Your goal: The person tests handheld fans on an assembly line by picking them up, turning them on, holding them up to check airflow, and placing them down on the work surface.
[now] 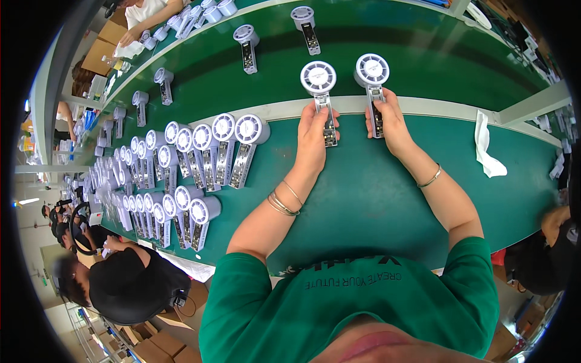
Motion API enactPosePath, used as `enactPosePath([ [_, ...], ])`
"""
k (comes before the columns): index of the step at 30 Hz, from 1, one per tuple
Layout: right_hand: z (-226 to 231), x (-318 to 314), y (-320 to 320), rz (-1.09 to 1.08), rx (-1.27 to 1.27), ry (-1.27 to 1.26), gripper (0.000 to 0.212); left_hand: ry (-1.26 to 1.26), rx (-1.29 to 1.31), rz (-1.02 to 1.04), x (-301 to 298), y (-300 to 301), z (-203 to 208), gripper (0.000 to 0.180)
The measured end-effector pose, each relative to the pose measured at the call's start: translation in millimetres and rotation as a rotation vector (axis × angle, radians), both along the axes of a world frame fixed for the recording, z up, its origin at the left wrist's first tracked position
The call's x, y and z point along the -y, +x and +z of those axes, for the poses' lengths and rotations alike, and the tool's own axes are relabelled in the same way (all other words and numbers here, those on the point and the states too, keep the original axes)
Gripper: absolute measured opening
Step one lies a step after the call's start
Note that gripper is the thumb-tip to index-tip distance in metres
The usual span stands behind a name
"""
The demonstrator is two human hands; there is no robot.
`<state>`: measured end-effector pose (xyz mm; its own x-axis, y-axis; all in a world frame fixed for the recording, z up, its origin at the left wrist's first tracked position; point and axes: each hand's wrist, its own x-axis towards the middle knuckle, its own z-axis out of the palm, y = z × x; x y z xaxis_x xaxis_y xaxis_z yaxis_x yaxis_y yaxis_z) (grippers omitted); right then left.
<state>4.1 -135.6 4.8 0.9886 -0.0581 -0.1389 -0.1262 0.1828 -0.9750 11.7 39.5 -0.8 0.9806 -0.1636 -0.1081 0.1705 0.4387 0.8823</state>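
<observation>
In my left hand [312, 134] is a pale lilac handheld fan [318, 77], upright, its round head pointing away from me. The fan's handle lacks its front cover, so a circuit board shows. My right hand [394, 124] is closed around the handle of a second handheld fan [372, 69] of the same kind, also with its board showing. Both fans are held side by side over the pale rail [423, 106] at the table's far edge, with a gap between them. Fingers hide parts of both handles.
Rows of similar fans [245, 130] stand on the green table [363, 212] to my left. Beyond the rail, more fans [247, 36] lie spaced along a green surface [423, 48]. A white cloth [486, 148] lies at right. Other people work at left, far left and right.
</observation>
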Motion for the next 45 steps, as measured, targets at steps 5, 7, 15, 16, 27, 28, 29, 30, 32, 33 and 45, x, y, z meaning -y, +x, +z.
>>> enactPosePath([
  [5,-1.1,-6.0,-4.7,0.026,0.012,-0.048,0.045,0.011,-0.004,-0.002,-0.5,-1.3,0.7,0.027],
  [7,-0.7,-7.1,-6.7,0.029,0.025,-0.050,0.044,0.004,-0.005,0.014,-0.1,-1.3,1.1,0.026],
  [15,-1.0,-9.5,-7.1,0.018,0.065,-0.106,0.039,-0.031,0.024,0.029,1.0,-2.1,-0.7,0.025],
  [16,-1.6,-9.1,-6.4,0.017,0.064,-0.108,0.039,-0.035,0.024,0.026,1.7,-2.3,-0.5,0.025],
  [27,1.1,-7.8,-6.5,-0.012,0.072,-0.118,0.039,-0.089,0.020,0.009,2.5,-4.2,3.1,0.020],
  [28,1.2,-7.8,-7.0,-0.017,0.070,-0.122,0.039,-0.091,0.019,0.005,1.7,-3.7,2.6,0.020],
  [29,0.8,-8.0,-7.6,-0.018,0.082,-0.132,0.038,-0.093,0.018,0.002,1.4,-3.4,2.1,0.020],
  [30,-0.1,-8.5,-7.2,-0.018,0.094,-0.140,0.038,-0.101,0.017,0.006,1.5,-3.9,3.7,0.021],
  [32,-0.3,-9.2,-7.2,-0.023,0.104,-0.149,0.037,-0.103,0.026,0.003,1.2,-3.9,1.8,0.022],
  [33,-0.3,-8.4,-7.1,-0.024,0.103,-0.151,0.037,-0.102,0.037,0.005,1.4,-3.9,2.3,0.023],
  [45,3.4,-8.5,-9.4,-0.015,0.230,-0.156,0.038,-0.153,0.078,-0.011,1.0,-5.5,5.9,0.028],
])
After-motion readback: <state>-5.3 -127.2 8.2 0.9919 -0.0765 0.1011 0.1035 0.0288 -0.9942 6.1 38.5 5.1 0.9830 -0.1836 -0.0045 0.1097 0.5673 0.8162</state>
